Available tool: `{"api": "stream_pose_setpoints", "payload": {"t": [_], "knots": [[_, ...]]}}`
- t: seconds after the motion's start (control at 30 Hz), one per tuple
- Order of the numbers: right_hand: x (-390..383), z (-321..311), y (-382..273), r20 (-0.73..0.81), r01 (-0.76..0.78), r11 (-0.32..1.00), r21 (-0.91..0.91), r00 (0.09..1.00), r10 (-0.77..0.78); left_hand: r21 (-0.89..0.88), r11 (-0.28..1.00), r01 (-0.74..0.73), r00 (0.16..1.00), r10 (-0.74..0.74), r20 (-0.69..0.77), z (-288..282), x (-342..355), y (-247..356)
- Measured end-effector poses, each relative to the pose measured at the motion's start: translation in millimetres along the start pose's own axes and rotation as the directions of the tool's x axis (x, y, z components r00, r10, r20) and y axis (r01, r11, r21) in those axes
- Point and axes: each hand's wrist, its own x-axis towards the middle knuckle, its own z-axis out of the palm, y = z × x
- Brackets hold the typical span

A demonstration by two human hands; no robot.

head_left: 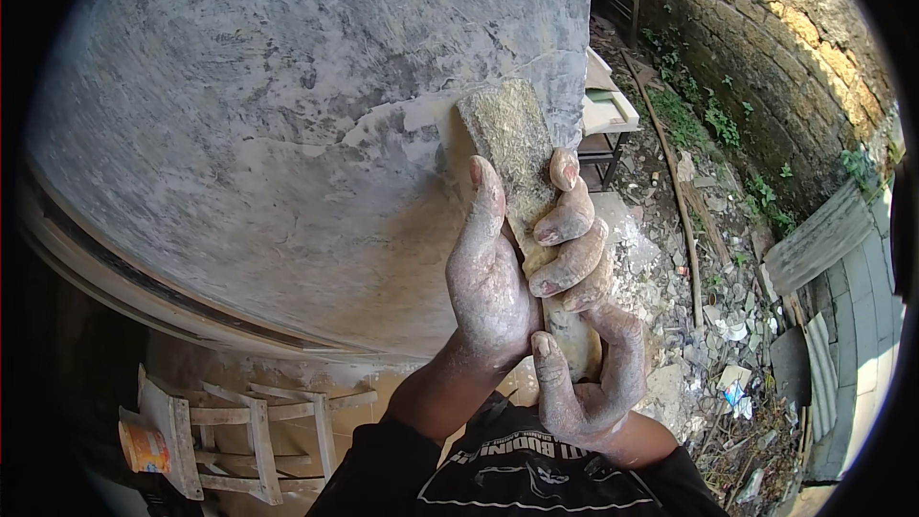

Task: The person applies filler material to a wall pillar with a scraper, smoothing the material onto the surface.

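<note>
A putty knife (512, 139) has its wide blade crusted with dried, sandy plaster. My left hand (493, 292) is closed round the lower blade, thumb along the left side and several fingertips curled over from the right. Below it, my right hand (598, 393) grips the pale handle (574, 340), with the thumb on its left side. White powder coats both hands. Behind the blade stands a grey wall (287, 105) with patchy, smeared plaster; whether the blade touches it I cannot tell.
At lower left a wooden frame of slats (258, 421) stands beside an orange tub (144, 447). On the right, rubble (737, 325) and a long wooden pole (682, 201) lie along a brick wall (756, 67). A small table (608, 115) stands past the wall's edge.
</note>
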Motion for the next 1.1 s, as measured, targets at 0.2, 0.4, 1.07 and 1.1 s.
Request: {"api": "stream_pose_setpoints", "payload": {"t": [0.2,0.4,1.07,1.1], "knots": [[-5,1,4,-0.002,-0.04,0.999,0.031,0.999,0.04,0.005,1.0,-0.012,0.999,0.012,-0.031,-7,-5,-5],[-16,-2,8,0.059,-0.045,0.999,-0.01,0.997,0.046,0.001,1.0,-0.003,0.998,0.003,-0.065,-11,-14,-6],[-18,11,-10,-0.025,-0.023,0.992,-0.124,0.999,0.02,-0.078,0.992,0.1,0.992,-0.105,-0.072,-13,-24,5],[-22,12,-9,-0.044,-0.001,0.989,-0.146,0.999,-0.006,-0.103,0.989,0.106,0.993,-0.111,-0.049,-17,-26,3]]}}
